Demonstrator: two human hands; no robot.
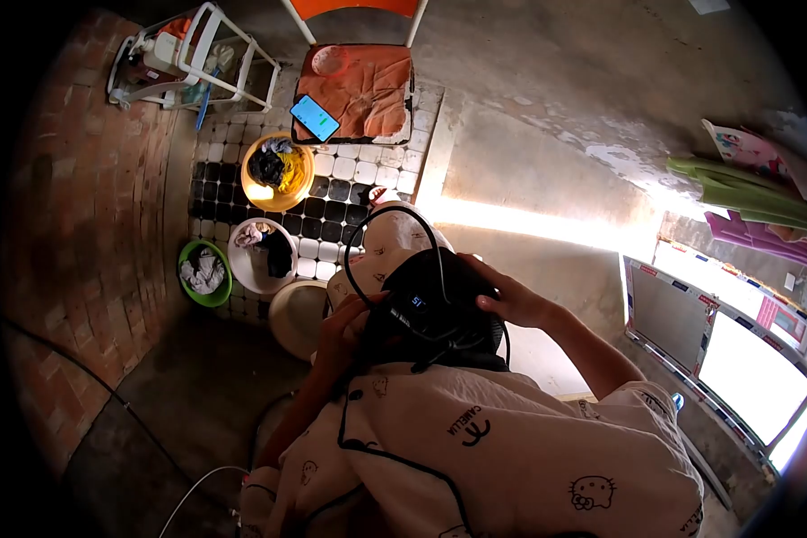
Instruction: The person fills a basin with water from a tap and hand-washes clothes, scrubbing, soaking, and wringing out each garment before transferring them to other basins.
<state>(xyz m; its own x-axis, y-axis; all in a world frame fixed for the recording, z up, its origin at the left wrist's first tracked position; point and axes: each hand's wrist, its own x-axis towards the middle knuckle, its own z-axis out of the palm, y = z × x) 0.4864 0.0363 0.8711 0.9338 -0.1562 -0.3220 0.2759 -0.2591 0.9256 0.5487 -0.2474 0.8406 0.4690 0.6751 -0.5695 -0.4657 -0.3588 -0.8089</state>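
Observation:
A black bag with a small lit blue number display sits against the front of my body, at my waist. Black cables loop up from it and run down over the printed light shirt. My right hand grips the bag's right side, its thumb on the near face and its fingers over the top edge. At the left side my left hand is closed against the bag's edge, with its fingertips partly hidden in shadow.
Ahead on the tiles stand yellow, white and green basins holding cloth. A beige basin is nearer. A phone lies on an orange chair. A white rack stands by the brick wall. A cable crosses the left.

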